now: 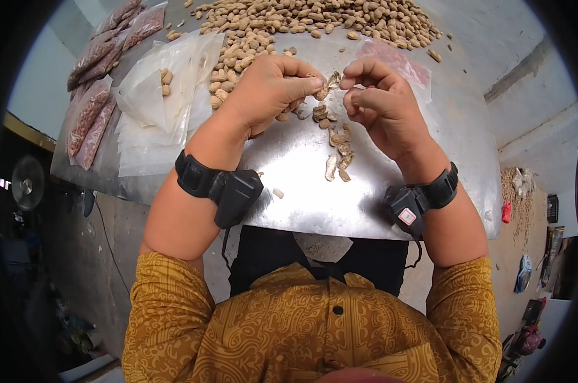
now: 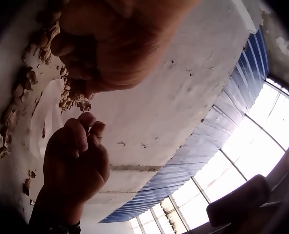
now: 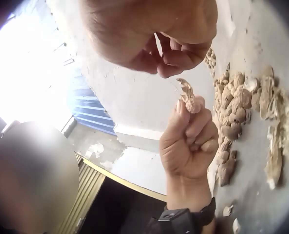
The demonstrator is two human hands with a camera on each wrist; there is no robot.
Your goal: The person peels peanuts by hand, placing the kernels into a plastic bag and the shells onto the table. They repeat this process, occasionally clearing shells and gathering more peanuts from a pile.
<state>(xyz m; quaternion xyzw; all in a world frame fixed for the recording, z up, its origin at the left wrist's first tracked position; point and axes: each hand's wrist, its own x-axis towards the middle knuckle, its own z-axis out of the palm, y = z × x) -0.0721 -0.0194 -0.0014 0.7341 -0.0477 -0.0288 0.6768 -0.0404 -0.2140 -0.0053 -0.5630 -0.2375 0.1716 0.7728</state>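
Between thumb and fingers, my left hand (image 1: 276, 86) pinches a cracked peanut (image 3: 189, 100), its shell gaping at the top. Another rounded tan piece (image 3: 209, 146) shows at that hand's lower fingers in the right wrist view. Just across from it is my right hand (image 1: 388, 108), fingers bent, index fingertip and thumb apart in the head view. I cannot tell whether it holds something in its hidden palm. Below both hands, broken peanut shells (image 1: 343, 156) lie in a line on the metal table (image 1: 289, 204).
A large heap of unshelled peanuts (image 1: 333, 16) spreads along the far side, with a smaller pile (image 1: 238, 54) by the left hand. Clear plastic bags (image 1: 145, 137) lie to the left, beside filled bags of reddish kernels (image 1: 91, 121). Another kernel bag (image 1: 394, 57) lies behind the right hand.
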